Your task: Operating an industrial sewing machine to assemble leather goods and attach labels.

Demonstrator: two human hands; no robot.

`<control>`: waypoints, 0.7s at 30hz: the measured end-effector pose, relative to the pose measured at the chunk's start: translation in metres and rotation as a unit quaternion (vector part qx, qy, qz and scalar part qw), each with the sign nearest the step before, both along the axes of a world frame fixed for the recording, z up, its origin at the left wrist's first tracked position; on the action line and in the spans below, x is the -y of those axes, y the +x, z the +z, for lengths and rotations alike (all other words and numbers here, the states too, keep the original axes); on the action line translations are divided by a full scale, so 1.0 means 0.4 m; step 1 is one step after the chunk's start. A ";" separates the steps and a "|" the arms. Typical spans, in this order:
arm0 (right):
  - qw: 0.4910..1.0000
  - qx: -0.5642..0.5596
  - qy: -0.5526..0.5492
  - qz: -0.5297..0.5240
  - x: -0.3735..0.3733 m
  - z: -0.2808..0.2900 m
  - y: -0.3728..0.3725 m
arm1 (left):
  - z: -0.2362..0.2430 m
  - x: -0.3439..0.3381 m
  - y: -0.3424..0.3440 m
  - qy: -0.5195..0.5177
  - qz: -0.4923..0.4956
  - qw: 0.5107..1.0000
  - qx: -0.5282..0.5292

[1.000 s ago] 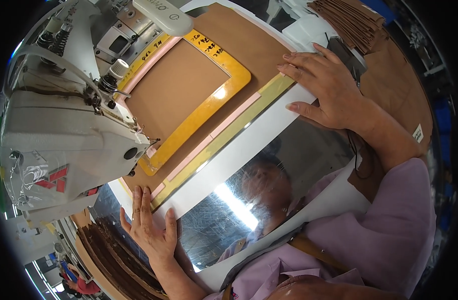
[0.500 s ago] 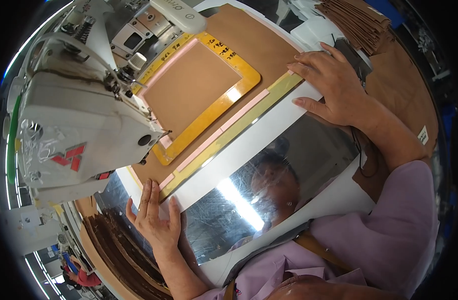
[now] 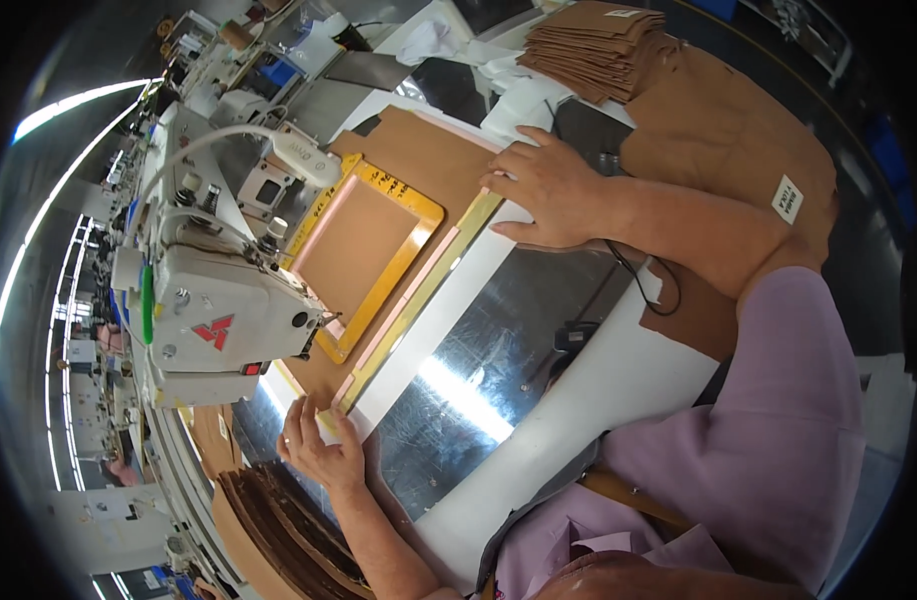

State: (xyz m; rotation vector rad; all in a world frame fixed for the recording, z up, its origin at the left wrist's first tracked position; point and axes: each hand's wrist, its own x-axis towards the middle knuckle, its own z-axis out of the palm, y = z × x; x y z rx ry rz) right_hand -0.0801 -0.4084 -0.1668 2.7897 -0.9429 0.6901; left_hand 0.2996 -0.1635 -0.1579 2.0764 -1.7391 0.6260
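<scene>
You have both hands on a long straight strip assembly that runs diagonally across the shiny metal worktop [image 3: 543, 300]. Your left hand [image 3: 323, 450] is at its near end, the fingers spread and resting at the edge, not clamped. Your right hand [image 3: 553, 190] lies across the far end, its fingers extended, the thumb apart from them over the white band [image 3: 436, 322]. Beside that band runs an olive-yellow strip [image 3: 416, 300], with pink strips [image 3: 408, 300] along its other side.

Next to these, a yellow rectangular frame [image 3: 386, 283] with handwriting on it lies on a brown sheet [image 3: 428, 150], which shows through its opening. The head of a white sewing machine [image 3: 223, 300] stands at the frame's left. Past your right hand sits a stack of folded brown pieces [image 3: 593, 50]; near your left forearm are curved dark brown pieces [image 3: 288, 540]. A black cable [image 3: 668, 308] loops below your right forearm.
</scene>
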 end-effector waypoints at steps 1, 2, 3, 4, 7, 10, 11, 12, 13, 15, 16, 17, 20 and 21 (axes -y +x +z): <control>1.000 0.006 -0.006 -0.009 -0.004 0.003 -0.001 | 0.000 0.013 -0.006 -0.032 -0.044 0.998 0.037; 1.000 -0.009 0.020 -0.014 -0.002 0.001 -0.006 | -0.004 0.011 -0.004 0.038 -0.051 0.998 0.001; 0.999 -0.022 0.044 -0.016 0.001 -0.001 -0.007 | -0.009 0.009 0.001 0.031 -0.058 0.998 0.010; 1.000 -0.008 -0.003 -0.026 -0.001 -0.017 -0.006 | -0.018 0.009 0.006 0.048 -0.044 0.998 -0.016; 0.995 0.063 -0.073 -0.011 0.026 0.039 -0.024 | -0.017 0.013 0.000 0.065 -0.027 0.997 -0.045; 0.989 0.029 -0.059 -0.130 0.126 0.160 -0.098 | -0.025 -0.002 0.005 0.035 -0.030 0.998 -0.031; 0.984 0.052 -0.035 -0.164 0.164 0.202 -0.141 | -0.024 -0.004 0.009 0.033 -0.030 0.999 -0.028; 0.976 0.050 -0.043 -0.208 0.221 0.220 -0.212 | -0.024 0.002 0.007 0.030 -0.037 0.998 -0.032; 0.965 0.032 -0.059 -0.253 0.255 0.236 -0.269 | -0.025 0.003 0.007 0.028 -0.037 0.998 -0.036; 0.947 -0.011 -0.053 -0.317 0.334 0.229 -0.381 | -0.023 0.012 0.001 0.017 -0.043 0.999 -0.020; 0.943 -0.026 -0.041 -0.329 0.347 0.221 -0.414 | -0.025 0.011 0.000 0.009 -0.046 0.999 -0.005; 0.944 -0.027 -0.041 -0.327 0.344 0.206 -0.426 | -0.027 0.008 0.005 0.009 -0.043 0.999 -0.006; 0.947 -0.049 -0.031 -0.315 0.352 0.173 -0.436 | -0.031 0.003 0.014 0.010 -0.040 0.999 -0.008; 0.945 -0.057 -0.033 -0.321 0.361 0.165 -0.434 | -0.032 0.005 0.014 0.008 -0.045 0.999 -0.009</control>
